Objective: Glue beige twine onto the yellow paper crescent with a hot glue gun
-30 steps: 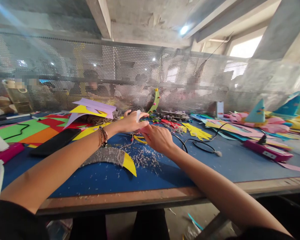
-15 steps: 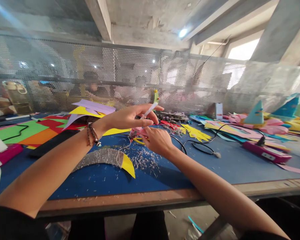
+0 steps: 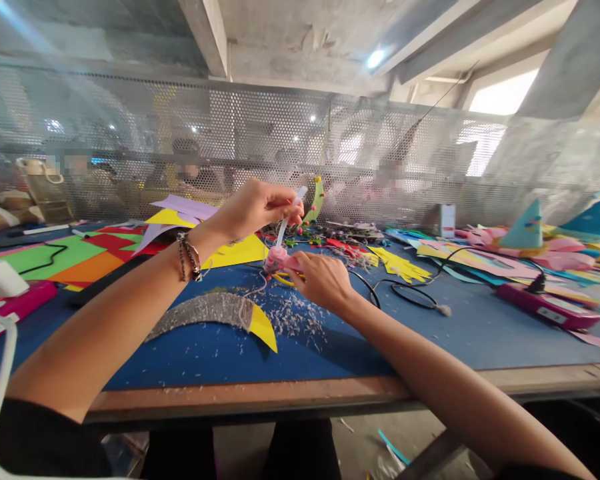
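Note:
My left hand (image 3: 261, 210) pinches the upper part of a translucent white glue stick (image 3: 282, 233). The stick slants down, and its lower end meets a small pink glue gun (image 3: 277, 257). My right hand (image 3: 325, 279) is wrapped round the gun's handle, which the fingers mostly hide. In front of both hands lies a crescent (image 3: 205, 315) wound in grey yarn, with a bare yellow tip (image 3: 263, 329). A loose strand of yarn runs up from it towards the gun. Short pale clippings (image 3: 300, 313) are scattered beside the crescent.
Coloured sheets (image 3: 75, 257) lie on the blue table (image 3: 380, 347) at the left. Magenta power strips (image 3: 550, 307) stand at both sides, with a black cable (image 3: 415, 297) looping at the right. Cone hats (image 3: 525, 227) sit farther right. A perforated metal screen (image 3: 260, 147) closes the back.
My left hand has turned from loosely spread fingers to a pinch near the top of the glue stick. The stick now stands steeper, meeting the gun. My right hand keeps its hold.

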Tool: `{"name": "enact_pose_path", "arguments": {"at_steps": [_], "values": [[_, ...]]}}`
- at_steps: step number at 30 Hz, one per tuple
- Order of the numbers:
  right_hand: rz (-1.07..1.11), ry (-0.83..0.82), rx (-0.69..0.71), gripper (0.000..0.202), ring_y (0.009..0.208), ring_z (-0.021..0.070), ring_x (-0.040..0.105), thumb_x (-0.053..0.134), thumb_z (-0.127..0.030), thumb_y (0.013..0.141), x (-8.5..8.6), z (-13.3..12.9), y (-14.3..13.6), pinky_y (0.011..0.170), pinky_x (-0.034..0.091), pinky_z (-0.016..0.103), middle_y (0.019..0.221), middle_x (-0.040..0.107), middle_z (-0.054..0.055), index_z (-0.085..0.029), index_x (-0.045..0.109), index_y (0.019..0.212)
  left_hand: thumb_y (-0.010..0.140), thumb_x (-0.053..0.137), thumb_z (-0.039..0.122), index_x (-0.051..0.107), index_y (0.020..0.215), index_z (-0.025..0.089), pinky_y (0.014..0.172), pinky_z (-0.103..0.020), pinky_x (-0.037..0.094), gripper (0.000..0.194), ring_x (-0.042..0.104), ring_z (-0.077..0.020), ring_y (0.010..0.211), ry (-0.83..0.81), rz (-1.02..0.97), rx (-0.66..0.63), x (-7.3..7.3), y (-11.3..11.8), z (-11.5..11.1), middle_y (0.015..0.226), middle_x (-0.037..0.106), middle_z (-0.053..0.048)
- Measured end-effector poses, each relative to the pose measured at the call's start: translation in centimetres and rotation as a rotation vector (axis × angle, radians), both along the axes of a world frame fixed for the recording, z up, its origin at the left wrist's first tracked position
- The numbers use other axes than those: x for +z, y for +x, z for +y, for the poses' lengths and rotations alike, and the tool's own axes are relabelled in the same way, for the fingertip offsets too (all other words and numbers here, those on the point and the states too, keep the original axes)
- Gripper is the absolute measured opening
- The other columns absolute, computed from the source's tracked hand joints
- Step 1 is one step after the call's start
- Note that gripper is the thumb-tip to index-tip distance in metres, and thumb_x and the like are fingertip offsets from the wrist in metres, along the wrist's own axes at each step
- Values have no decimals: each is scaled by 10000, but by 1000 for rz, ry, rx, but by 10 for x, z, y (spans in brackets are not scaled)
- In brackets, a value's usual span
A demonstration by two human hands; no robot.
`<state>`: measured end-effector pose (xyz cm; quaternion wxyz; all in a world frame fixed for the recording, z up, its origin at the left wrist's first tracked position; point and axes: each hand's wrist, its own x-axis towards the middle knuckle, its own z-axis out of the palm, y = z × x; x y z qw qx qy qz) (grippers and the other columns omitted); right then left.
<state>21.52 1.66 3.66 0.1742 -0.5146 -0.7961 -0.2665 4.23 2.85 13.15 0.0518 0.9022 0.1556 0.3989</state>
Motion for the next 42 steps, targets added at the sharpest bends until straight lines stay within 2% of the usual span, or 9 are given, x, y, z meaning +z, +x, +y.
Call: {"name": "enact_pose_path", "arguments": {"at_steps": [9, 16, 22, 25, 29, 33, 36, 39, 42], "values": [[35, 29, -42, 314, 587, 142, 571, 359, -437, 835, 0, 5, 3, 469, 178, 257, 768, 665, 38, -190, 551, 858, 810, 523, 374, 608, 637, 135, 596, -196, 432, 307, 605, -114, 688, 203, 4, 123, 0, -4, -2, 693, 668, -37], [33, 20, -26, 282, 600, 134, 563, 383, -419, 827, 0, 2, 0, 478, 189, 262, 780, 665, 26, -197, 555, 849, 806, 529, 385, 607, 650, 137, 564, -185, 401, 303, 608, -99, 629, 250, -50, 128, -3, 1, 5, 660, 672, -22], [42, -1, -29, 282, 585, 131, 552, 378, -416, 821, 0, 2, 1, 482, 193, 256, 759, 659, 38, -193, 548, 847, 791, 542, 411, 619, 610, 144, 545, -195, 368, 332, 575, -88, 586, 347, -20, 162, -1, 7, 4, 643, 662, -15], [49, -10, -35, 289, 586, 131, 550, 363, -426, 823, 1, 3, 2, 481, 189, 250, 771, 658, 36, -199, 541, 848, 829, 503, 380, 653, 668, 157, 571, -194, 375, 313, 573, -78, 588, 304, 15, 122, -1, 7, 5, 686, 678, -14], [61, -27, -53, 284, 547, 124, 536, 359, -418, 821, 1, 5, 4, 471, 182, 249, 715, 647, 27, -197, 537, 829, 876, 430, 330, 667, 748, 143, 660, -189, 405, 328, 608, -95, 743, 129, 26, 33, -3, 8, 7, 848, 690, -50], [72, -51, -47, 264, 526, 111, 512, 377, -411, 811, 2, 6, 4, 463, 172, 250, 670, 630, 12, -199, 533, 796, 864, 450, 287, 656, 843, 128, 637, -177, 429, 261, 618, -96, 742, 58, 69, 23, -8, 14, 11, 870, 685, -55], [93, -57, -49, 264, 539, 111, 504, 361, -411, 816, 5, 6, 6, 460, 164, 250, 703, 630, 13, -200, 518, 789, 842, 478, 293, 598, 1008, 126, 638, -180, 441, 264, 616, -105, 751, 22, 93, 18, -11, 19, 15, 853, 680, -47], [115, -69, -56, 275, 544, 114, 494, 338, -415, 822, 9, 8, 10, 461, 166, 244, 718, 628, 18, -200, 504, 785, 825, 493, 307, 488, 1128, 130, 762, -206, 429, 352, 570, -122, 912, 31, 9, 22, -12, 16, 17, 999, 623, -69], [141, -88, -76, 288, 523, 114, 475, 338, -423, 820, 10, 12, 16, 461, 171, 241, 664, 611, 25, -194, 503, 760, 800, 520, 273, 492, 1024, 138, 774, -215, 422, 263, 549, -115, 895, 48, -93, 75, -16, 3, 14, 962, 593, -56]]}}
